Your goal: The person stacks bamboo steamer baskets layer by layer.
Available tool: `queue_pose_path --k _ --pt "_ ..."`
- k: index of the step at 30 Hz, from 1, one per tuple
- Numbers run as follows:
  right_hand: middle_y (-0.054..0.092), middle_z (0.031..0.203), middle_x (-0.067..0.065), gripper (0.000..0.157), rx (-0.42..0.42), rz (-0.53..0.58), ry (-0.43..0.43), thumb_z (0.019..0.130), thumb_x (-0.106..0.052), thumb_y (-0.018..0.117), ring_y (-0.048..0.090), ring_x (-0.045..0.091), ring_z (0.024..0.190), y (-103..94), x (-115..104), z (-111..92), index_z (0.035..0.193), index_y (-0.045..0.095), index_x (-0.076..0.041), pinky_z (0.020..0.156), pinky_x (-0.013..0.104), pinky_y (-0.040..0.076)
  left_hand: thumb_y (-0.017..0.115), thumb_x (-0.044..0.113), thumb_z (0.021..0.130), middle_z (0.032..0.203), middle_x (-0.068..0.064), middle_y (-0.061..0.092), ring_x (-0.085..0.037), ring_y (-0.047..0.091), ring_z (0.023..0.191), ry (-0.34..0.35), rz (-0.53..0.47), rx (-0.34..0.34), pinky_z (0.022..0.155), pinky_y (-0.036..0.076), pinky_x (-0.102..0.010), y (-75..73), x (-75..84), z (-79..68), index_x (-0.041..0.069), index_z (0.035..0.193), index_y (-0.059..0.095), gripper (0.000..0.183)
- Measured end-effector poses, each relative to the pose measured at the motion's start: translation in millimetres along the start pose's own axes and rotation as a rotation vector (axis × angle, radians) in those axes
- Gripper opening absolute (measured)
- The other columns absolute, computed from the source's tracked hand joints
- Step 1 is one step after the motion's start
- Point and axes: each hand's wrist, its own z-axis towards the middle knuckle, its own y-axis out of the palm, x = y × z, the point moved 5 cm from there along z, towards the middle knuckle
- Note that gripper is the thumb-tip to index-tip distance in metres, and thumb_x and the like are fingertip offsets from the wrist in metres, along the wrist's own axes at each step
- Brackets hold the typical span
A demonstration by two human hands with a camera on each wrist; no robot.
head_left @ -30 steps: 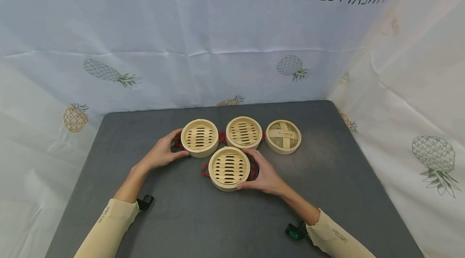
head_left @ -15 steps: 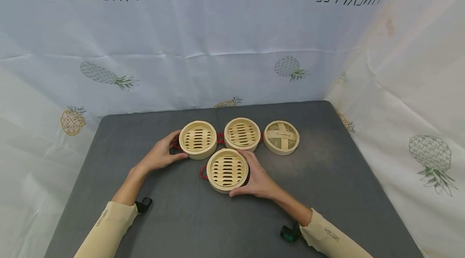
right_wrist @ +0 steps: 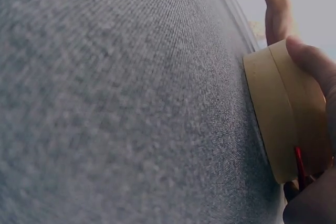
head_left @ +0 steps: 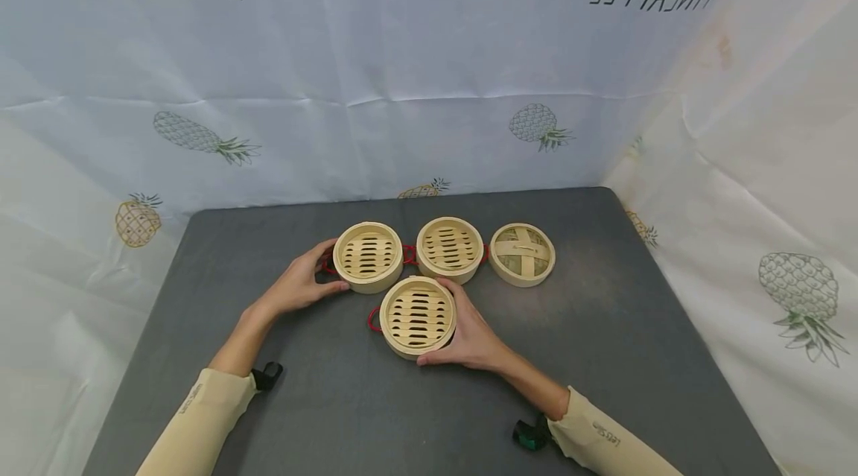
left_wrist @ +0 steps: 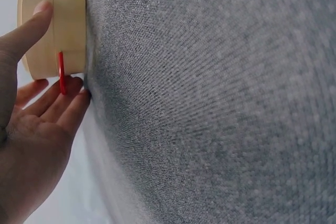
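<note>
One front steamer [head_left: 417, 318] shifted left, right hand [head_left: 473, 336] gripping, left hand [head_left: 302, 285] clasping leftmost steamer [head_left: 366, 255]

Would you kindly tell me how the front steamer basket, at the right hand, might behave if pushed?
The front steamer basket would probably slide rather than tip, being low and wide. Its smooth, unbent wall suggests stiffness under the right hand. Its open slats hint at light weight.

Passage across the table [head_left: 617, 327] is free to the right of the lid [head_left: 522, 255]. The front steamer [head_left: 417, 316] blocks near access between left steamer [head_left: 368, 254] and middle steamer [head_left: 449, 247]; red handles [head_left: 409, 254] obstruct that gap. Left hand [head_left: 300, 283] and right hand [head_left: 471, 334] bar the outer flanks.
</note>
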Motion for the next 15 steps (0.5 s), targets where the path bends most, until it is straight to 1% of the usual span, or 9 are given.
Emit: queue_pose_path --k 5,7,12,15 --pt "0.045 0.164 0.006 0.136 0.007 -0.017 -0.001 0.062 -0.044 0.106 0.049 0.025 0.151 0.8 0.4 0.7 0.170 0.026 -0.017 0.123 0.057 0.043 0.090 0.023 0.093 0.163 -0.028 0.050 -0.048 0.054 0.147 0.006 0.000 0.004 0.120 0.049 -0.065 -0.4 0.3 -0.6 -0.001 0.168 0.033 0.097" --pt "0.043 0.165 0.005 0.136 0.007 -0.017 -0.004 0.063 -0.044 0.105 0.048 0.025 0.151 1.1 0.7 0.9 0.171 0.026 -0.018 0.124 0.057 0.042 0.089 0.023 0.093 0.163 -0.028 0.049 -0.048 0.054 0.148 0.005 -0.002 0.002 0.120 0.049 -0.065 -0.4 0.1 -0.6 -0.001 0.168 0.032 0.097" --pt "0.045 0.163 0.000 0.135 0.005 0.024 0.002 0.062 -0.041 0.106 0.049 0.021 0.150 0.9 0.1 1.2 0.171 0.028 -0.019 0.125 0.053 0.041 0.090 0.023 0.093 0.164 -0.028 0.048 -0.048 0.052 0.150 -0.001 -0.011 -0.003 0.121 0.048 -0.065 -0.1 -1.2 0.2 -0.001 0.169 0.031 0.099" --pt "0.045 0.162 0.000 0.135 0.002 0.029 -0.002 0.061 -0.040 0.107 0.050 0.019 0.149 0.8 -1.5 1.9 0.170 0.029 -0.019 0.126 0.050 0.041 0.089 0.025 0.093 0.165 -0.028 0.047 -0.048 0.052 0.150 0.001 -0.011 -0.004 0.121 0.048 -0.065 0.1 -2.4 0.1 0.000 0.169 0.030 0.099"
